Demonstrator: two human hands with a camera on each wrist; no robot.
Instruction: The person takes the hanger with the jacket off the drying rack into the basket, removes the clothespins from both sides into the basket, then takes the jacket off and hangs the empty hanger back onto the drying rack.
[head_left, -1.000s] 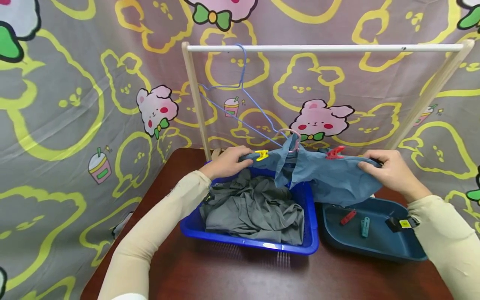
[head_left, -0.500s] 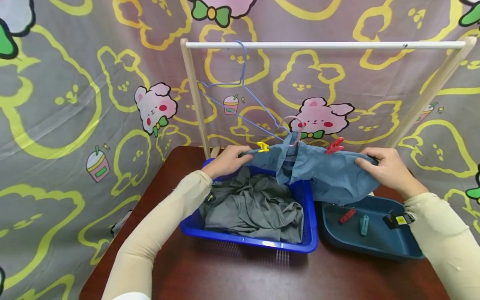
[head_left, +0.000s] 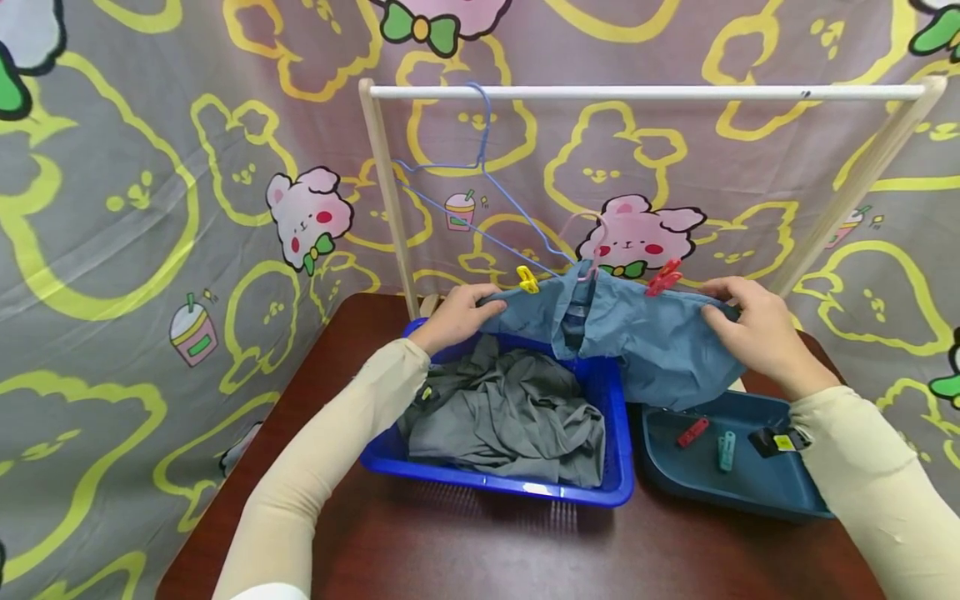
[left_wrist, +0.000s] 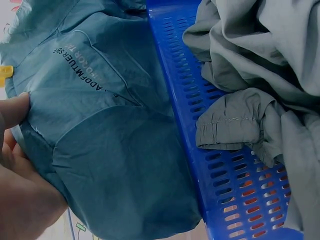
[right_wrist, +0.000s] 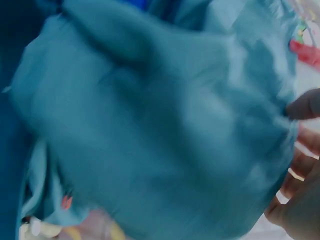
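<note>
A blue jacket [head_left: 660,342] with a collar hangs spread on a pink hanger [head_left: 596,237], behind and above the blue basket. A yellow clothespin [head_left: 528,279] clips one shoulder and a red clothespin [head_left: 663,277] the other. My left hand [head_left: 457,317] pinches the shoulder beside the yellow clothespin, thumb in front; dark lettering shows on the jacket [left_wrist: 115,150] in the left wrist view. My right hand [head_left: 761,333] pinches the opposite shoulder, outside the red clothespin. In the right wrist view the jacket [right_wrist: 165,130] is blurred, and my right hand [right_wrist: 302,175] shows at the edge.
Grey clothes [head_left: 510,417] fill the blue basket [head_left: 495,486]. A dark teal bin [head_left: 750,498] beside it holds a red clothespin [head_left: 693,432] and a teal clothespin [head_left: 726,451]. Behind stands a rack with a white rail [head_left: 645,92] bearing a blue hanger [head_left: 481,162].
Both hands have lifted the jacket slightly. The pink hook has risen and the clothespins have tipped more upright. My right hand has shifted a little to the left.
</note>
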